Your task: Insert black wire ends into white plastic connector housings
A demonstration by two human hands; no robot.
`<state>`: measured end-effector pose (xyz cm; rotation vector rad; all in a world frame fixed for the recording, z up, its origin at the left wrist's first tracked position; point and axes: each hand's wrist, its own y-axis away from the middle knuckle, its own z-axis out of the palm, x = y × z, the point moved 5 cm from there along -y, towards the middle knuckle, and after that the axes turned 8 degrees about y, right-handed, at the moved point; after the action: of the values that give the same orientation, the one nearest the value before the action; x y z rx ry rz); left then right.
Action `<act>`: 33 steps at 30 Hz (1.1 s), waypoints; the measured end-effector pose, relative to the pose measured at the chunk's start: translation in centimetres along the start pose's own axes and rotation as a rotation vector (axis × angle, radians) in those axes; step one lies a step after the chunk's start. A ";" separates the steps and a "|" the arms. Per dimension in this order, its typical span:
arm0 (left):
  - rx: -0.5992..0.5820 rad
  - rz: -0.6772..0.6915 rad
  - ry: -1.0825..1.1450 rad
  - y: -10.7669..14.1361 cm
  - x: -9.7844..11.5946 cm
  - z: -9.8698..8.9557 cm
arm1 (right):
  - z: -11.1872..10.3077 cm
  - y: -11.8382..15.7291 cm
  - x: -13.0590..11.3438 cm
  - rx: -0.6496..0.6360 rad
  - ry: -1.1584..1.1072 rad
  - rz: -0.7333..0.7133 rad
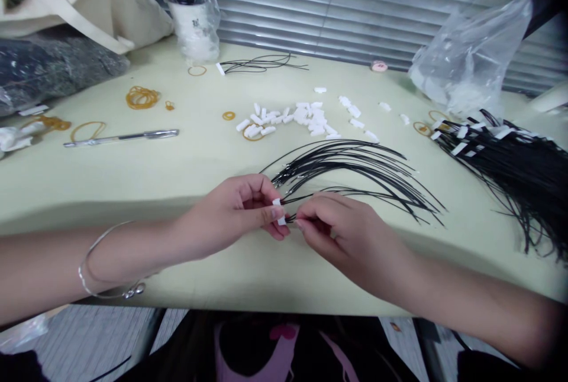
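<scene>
My left hand [257, 207] pinches a small white plastic connector [282, 220] between thumb and fingers. Black wires run out of the connector's right side. Close against it, my right hand [339, 222] is closed in a pinch on a black wire [290, 218] at the connector's edge. The wire's tip is hidden. Behind both hands, a loose bundle of black wires [355, 163] lies fanned out on the table, bending to the right. Beyond it lies a scattered pile of white connectors [306, 116].
A heap of finished-looking black wires with white connectors [510, 145] covers the right side. One wired connector [220, 68] lies at the back. A pen [122, 138] and rubber bands [142, 97] are at left. A bagged cup [193, 27] and a plastic bag [470, 62] stand by the blinds.
</scene>
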<state>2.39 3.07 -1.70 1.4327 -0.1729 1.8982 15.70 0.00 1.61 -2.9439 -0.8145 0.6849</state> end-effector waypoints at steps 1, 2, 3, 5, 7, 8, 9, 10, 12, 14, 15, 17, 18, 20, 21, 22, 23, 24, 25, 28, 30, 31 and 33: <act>0.000 0.000 0.007 0.0 0.0 0.0 | 0.1 0.0 -0.1 0.005 -0.004 0.000; -0.001 -0.002 0.015 0.0 -0.1 -0.1 | 0.3 0.0 -0.1 0.003 -0.013 0.013; -0.002 -0.004 0.022 -0.1 -0.1 -0.1 | 0.5 0.0 -0.1 -0.003 -0.029 0.038; -0.007 -0.011 0.032 -0.2 -0.2 -0.1 | 0.8 -0.1 -0.1 -0.016 -0.070 0.089; -0.013 -0.014 0.029 -0.2 -0.2 -0.1 | 0.9 -0.1 -0.1 -0.021 -0.083 0.107; -0.015 -0.011 0.022 -0.3 -0.2 -0.1 | 0.8 -0.1 -0.1 -0.020 -0.070 0.092; -0.013 -0.004 0.011 -0.3 -0.2 -0.1 | 0.4 -0.1 -0.1 -0.006 -0.049 0.058; -0.008 0.009 -0.010 -0.2 -0.1 -0.1 | -0.1 -0.1 -0.2 0.031 -0.014 0.011; 0.001 0.075 -0.089 0.3 0.2 -0.1 | -1.5 0.0 -0.3 0.152 0.097 -0.108; -0.035 0.232 -0.267 1.3 0.8 0.3 | -2.7 0.2 -0.1 0.227 0.242 -0.213; -0.090 0.342 -0.390 2.0 1.2 0.8 | -3.0 0.3 0.1 0.224 0.312 -0.260; -0.261 0.524 -0.618 3.6 1.7 2.1 | -3.2 0.3 0.8 0.141 0.393 -0.338; -0.349 0.564 -0.695 4.3 1.7 2.6 | -3.2 0.2 1.3 0.096 0.410 -0.357; -0.478 0.549 -0.739 5.2 1.4 3.3 | -3.8 0.0 2.4 0.035 0.443 -0.334; -0.509 0.510 -0.733 5.3 1.3 3.4 | -4.3 -0.1 3.0 0.025 0.462 -0.296; -0.522 0.479 -0.722 5.2 1.2 3.4 | -5.1 0.0 3.5 0.039 0.481 -0.260; -0.519 0.453 -0.706 5.0 1.2 3.3 | -5.9 0.1 3.7 0.066 0.501 -0.234; -0.514 0.428 -0.684 4.7 1.1 3.2 | -6.9 0.4 3.8 0.094 0.516 -0.221; -0.505 0.406 -0.658 4.3 1.0 3.0 | -7.8 0.8 3.8 0.118 0.526 -0.215; -0.480 0.301 -0.513 3.2 0.7 2.4 | -9.8 2.0 3.8 0.146 0.535 -0.194; -0.490 0.164 -0.375 2.5 0.1 2.1 | -10.6 2.6 4.0 0.147 0.499 -0.177; -0.487 0.090 -0.305 2.3 -0.2 1.9 | -10.8 2.8 4.3 0.137 0.463 -0.170; -0.463 -0.024 -0.172 1.8 -0.6 1.6 | -10.8 3.0 4.7 0.063 0.361 -0.193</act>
<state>2.52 0.66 -1.12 1.2643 -0.6308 1.5788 25.27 0.85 9.07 -2.7579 -0.9950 0.1574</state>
